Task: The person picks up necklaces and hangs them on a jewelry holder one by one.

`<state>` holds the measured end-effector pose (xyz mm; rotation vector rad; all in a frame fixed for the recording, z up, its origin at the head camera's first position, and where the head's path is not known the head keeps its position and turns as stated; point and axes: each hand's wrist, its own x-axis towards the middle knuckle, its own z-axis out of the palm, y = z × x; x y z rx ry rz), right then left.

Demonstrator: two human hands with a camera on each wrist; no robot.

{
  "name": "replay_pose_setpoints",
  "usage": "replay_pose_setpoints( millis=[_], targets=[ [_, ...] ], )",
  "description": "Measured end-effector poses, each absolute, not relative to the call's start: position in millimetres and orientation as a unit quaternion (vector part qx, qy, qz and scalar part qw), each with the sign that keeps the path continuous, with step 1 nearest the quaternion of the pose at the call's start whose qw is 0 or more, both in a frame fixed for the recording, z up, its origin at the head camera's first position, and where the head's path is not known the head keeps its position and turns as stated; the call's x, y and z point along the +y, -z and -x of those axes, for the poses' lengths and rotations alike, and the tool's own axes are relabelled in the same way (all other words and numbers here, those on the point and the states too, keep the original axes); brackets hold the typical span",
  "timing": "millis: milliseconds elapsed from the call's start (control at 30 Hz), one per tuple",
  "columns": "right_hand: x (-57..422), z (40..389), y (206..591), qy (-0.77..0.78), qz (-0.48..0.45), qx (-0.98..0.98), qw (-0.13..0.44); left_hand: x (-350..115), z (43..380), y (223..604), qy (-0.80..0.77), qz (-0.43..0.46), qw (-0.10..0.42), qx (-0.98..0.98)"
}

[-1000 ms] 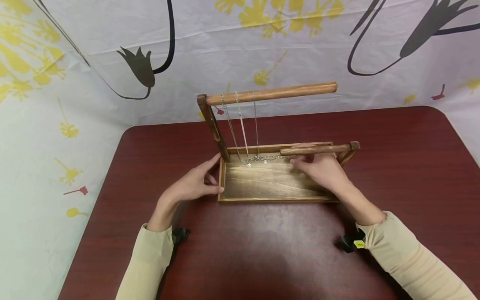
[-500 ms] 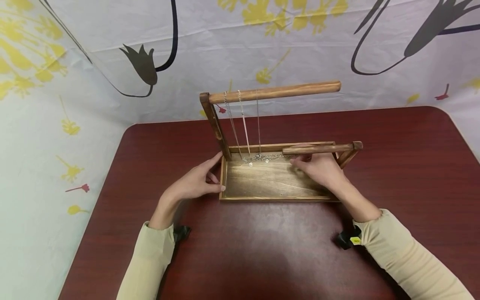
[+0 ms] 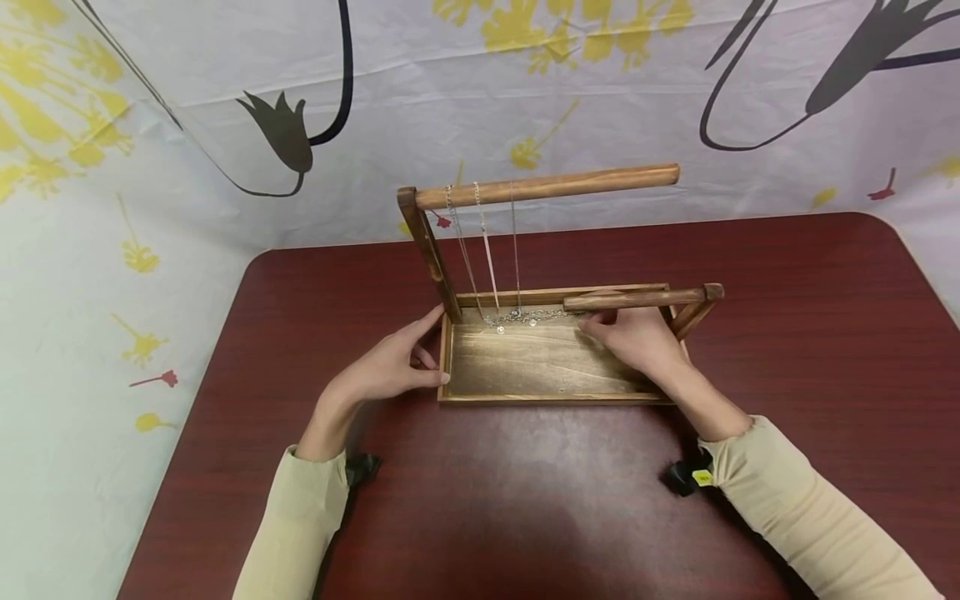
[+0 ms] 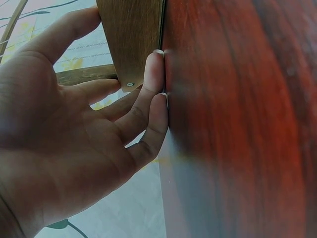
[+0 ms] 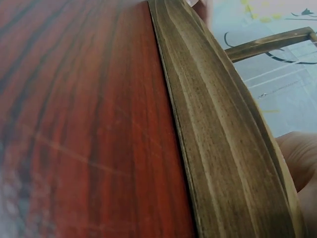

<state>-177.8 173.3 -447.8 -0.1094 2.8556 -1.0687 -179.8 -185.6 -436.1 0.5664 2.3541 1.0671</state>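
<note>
A wooden jewelry stand (image 3: 555,399) has a shallow tray base, a high bar (image 3: 555,185) and a shorter, lower bar (image 3: 637,298). Thin silver necklaces (image 3: 515,250) hang from the left half of the high bar, their lower parts reaching the tray. My left hand (image 3: 386,367) holds the tray's left end, thumb at the near corner; in the left wrist view its fingers (image 4: 156,74) lie against the end wall. Reaching into the tray under the lower bar, my right hand (image 3: 637,337) pinches the end of a silver chain necklace (image 3: 553,314). The lower bar partly hides its fingers.
The stand rests on a dark red wood-grain table (image 3: 525,500). Behind it hangs a white cloth (image 3: 600,108) with printed flowers. Black wrist cameras (image 3: 682,478) sit at both cuffs. The tray's long front wall (image 5: 213,109) fills the middle of the right wrist view.
My right wrist and forearm have shifted slightly left, while its fingers stay at the chain. My left hand keeps its place on the tray's end. The necklaces hang much as before.
</note>
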Motion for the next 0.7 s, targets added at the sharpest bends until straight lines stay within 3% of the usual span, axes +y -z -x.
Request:
replay_pose_setpoints(
  millis=[700],
  targets=[
    [169.9,183.3,455.0,0.374,0.036,0.927,0.017,-186.5,181.6,438.5,-0.38,-0.203,0.243,0.869]
  ],
)
